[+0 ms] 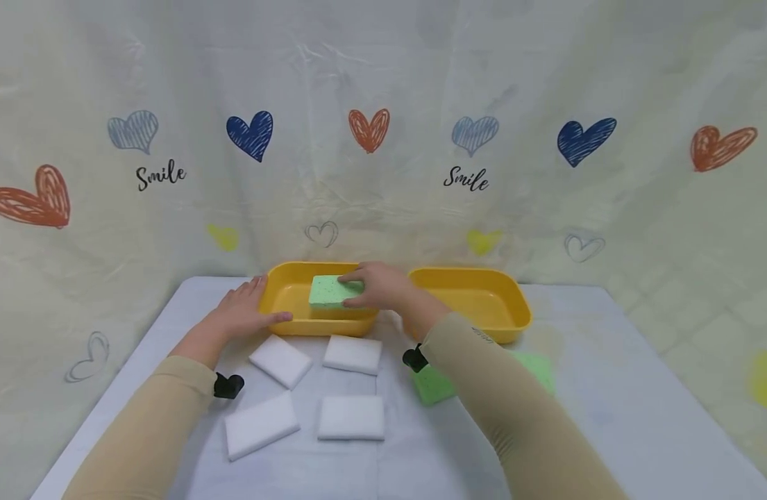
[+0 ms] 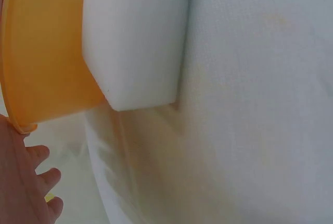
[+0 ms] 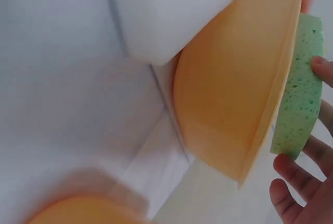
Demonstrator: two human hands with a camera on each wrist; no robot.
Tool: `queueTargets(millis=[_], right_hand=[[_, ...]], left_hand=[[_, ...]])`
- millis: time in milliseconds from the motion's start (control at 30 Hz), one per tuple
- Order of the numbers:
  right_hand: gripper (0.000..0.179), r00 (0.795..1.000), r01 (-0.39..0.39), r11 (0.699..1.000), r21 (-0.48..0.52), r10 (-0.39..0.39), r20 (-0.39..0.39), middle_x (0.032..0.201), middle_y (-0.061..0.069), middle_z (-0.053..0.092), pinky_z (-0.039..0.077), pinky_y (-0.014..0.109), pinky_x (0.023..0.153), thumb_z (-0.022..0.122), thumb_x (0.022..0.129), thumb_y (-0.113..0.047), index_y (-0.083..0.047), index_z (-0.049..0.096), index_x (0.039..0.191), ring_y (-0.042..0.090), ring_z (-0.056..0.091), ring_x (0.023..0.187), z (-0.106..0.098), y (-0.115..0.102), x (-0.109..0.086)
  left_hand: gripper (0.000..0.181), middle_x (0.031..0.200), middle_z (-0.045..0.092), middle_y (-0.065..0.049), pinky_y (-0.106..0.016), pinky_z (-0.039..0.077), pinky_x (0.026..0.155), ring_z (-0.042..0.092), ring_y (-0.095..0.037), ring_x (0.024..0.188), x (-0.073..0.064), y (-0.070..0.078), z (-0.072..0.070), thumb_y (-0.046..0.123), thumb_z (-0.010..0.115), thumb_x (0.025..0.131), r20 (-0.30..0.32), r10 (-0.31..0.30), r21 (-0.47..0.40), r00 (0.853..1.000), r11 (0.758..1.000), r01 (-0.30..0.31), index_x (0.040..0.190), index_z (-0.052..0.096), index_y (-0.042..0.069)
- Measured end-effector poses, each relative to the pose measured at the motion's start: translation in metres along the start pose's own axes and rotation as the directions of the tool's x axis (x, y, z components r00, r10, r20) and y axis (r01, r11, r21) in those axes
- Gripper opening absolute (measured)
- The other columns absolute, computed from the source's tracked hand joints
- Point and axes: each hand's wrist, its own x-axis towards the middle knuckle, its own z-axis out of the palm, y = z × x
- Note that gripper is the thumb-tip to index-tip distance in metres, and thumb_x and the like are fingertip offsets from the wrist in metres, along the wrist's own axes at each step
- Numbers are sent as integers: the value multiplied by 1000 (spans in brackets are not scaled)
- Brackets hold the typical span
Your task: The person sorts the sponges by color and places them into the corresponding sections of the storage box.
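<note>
Right wrist view: the green sponge (image 3: pixel 296 96) is a pale, rectangular block pitted all over with small darker pores, pinched between the thumb and fingers of the right hand (image 1: pixel 386 286). It is over the left yellow tray (image 1: pixel 321 328), whose left end the left hand (image 1: pixel 241 310) touches, fingers relaxed.

Bench (image 1: pixel 202 295) lies free left of the left grip (image 1: pixel 247 309); white pads (image 1: pixel 280 361) crowd that grip's near side; a tub (image 1: pixel 483 298) stands right of the right grip (image 1: pixel 384 286).
</note>
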Motion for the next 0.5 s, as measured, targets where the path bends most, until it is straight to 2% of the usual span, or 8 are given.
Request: queueTargets(millis=[133, 233, 400, 500], right_hand=[[57, 999, -27, 1000, 1, 27, 33, 139, -4, 57, 44, 41, 103, 69, 85, -57, -38, 59, 138, 19, 52, 127, 8, -10, 17], [54, 998, -44, 999, 17, 43, 54, 138, -7, 58, 43, 39, 105, 70, 86, -55, -37, 61, 136, 17, 52, 127, 16, -16, 28], [53, 994, -59, 995, 78, 52, 99, 137, -5, 60, 38, 35, 110, 71, 89, -49, -28, 62, 136, 18, 52, 128, 26, -26, 39], [53, 989, -95, 990, 108, 82, 120, 138, -4, 59, 36, 34, 112, 72, 89, -46, -25, 62, 136, 19, 50, 130, 30, -32, 43]], left_hand=[[124, 161, 10, -29, -64, 4, 117, 9, -50, 146, 2, -2, 1, 82, 49, 81, -13, 8, 28, 1000, 1000, -8, 156, 5, -6], [123, 161, 11, -28, -64, 5, 117, 10, -49, 146, 4, -3, 2, 82, 49, 82, -22, 14, 35, 1000, 999, -13, 156, 6, -6], [123, 161, 10, -28, -64, 5, 116, 10, -49, 146, 4, -3, 3, 80, 51, 82, -7, 7, 20, 1000, 1000, -6, 155, 5, -7], [122, 162, 9, -26, -63, 4, 117, 8, -49, 147, 5, -5, 5, 80, 51, 83, -2, -3, 17, 1000, 1000, 3, 156, 4, -5]])
